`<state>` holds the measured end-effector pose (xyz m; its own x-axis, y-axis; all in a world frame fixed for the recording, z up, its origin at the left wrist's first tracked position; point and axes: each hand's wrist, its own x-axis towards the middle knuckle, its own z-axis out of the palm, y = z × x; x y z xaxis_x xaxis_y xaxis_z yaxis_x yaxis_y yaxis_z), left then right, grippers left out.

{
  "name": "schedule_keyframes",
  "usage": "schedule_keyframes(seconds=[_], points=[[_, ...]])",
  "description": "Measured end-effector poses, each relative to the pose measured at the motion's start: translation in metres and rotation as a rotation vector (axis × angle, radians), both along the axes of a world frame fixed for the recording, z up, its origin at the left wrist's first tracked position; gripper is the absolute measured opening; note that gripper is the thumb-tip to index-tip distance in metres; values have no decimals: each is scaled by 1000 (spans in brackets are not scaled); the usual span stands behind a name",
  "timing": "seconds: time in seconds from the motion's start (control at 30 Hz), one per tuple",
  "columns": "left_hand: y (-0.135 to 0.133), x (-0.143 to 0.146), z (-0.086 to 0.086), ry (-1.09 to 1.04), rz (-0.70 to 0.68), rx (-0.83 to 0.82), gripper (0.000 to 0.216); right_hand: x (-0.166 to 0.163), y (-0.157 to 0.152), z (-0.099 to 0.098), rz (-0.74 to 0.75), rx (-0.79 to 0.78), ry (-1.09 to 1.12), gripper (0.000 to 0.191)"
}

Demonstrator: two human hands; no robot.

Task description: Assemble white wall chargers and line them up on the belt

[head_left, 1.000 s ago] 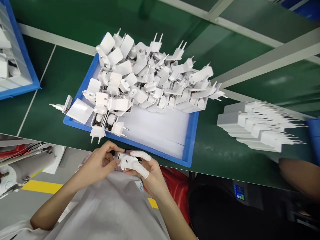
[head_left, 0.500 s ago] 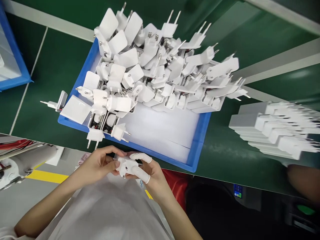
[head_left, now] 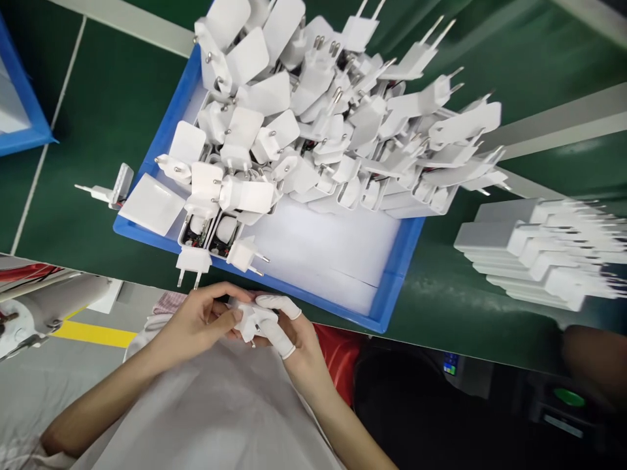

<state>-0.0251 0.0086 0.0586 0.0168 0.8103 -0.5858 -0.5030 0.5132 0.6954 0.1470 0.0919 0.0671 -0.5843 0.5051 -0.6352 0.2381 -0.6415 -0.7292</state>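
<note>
A white two-pin plug adapter [head_left: 253, 321] is held between both hands, just off the front edge of the bench. My left hand [head_left: 208, 320] grips its left side with thumb and fingers. My right hand [head_left: 294, 336], with white finger cots on the thumb and a finger, closes on its right side. The pins point toward my body; the underside is hidden by my fingers. Just beyond the hands, a blue tray [head_left: 409, 251] bears a heap of white plug adapters [head_left: 337, 130]. Two open housings [head_left: 223, 234] at its near left show circuit parts inside.
A row of white adapters [head_left: 529, 254] stands on the green bench [head_left: 465, 313] at the right. One opened adapter [head_left: 115, 188] lies left of the tray. Another blue tray [head_left: 34, 134] is at the far left. Dark equipment with a green button [head_left: 569, 397] sits lower right.
The view has shifted slightly, so the tray and heap appear nearer and larger. Both hands keep their hold on the plug adapter, with the left thumb still pressed on its left side.
</note>
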Motion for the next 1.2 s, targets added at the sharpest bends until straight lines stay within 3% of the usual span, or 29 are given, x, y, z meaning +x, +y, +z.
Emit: schedule_keyframes(seconds=[0.23, 0.37, 0.47, 0.67, 0.83, 1.0, 1.2], points=[[3, 1, 7, 84, 12, 17, 24, 8, -2, -8, -60, -65, 23, 43], [1, 5, 8, 161, 43, 15, 21, 6, -4, -4, -25, -89, 51, 39], [0, 8, 8, 206, 47, 24, 24, 0, -8, 0, -81, -48, 27, 35], [3, 0, 7, 127, 54, 45, 33, -5, -6, 3, -72, -57, 11, 33], [5, -10, 4, 7, -24, 62, 31, -3, 0, 2, -110, -97, 49, 38], [4, -3, 6, 92, 52, 60, 28, 0, 6, -3, -62, -177, 51, 44], [3, 3, 9, 180, 79, 76, 28, 0, 0, -5, -82, -34, 63, 38]])
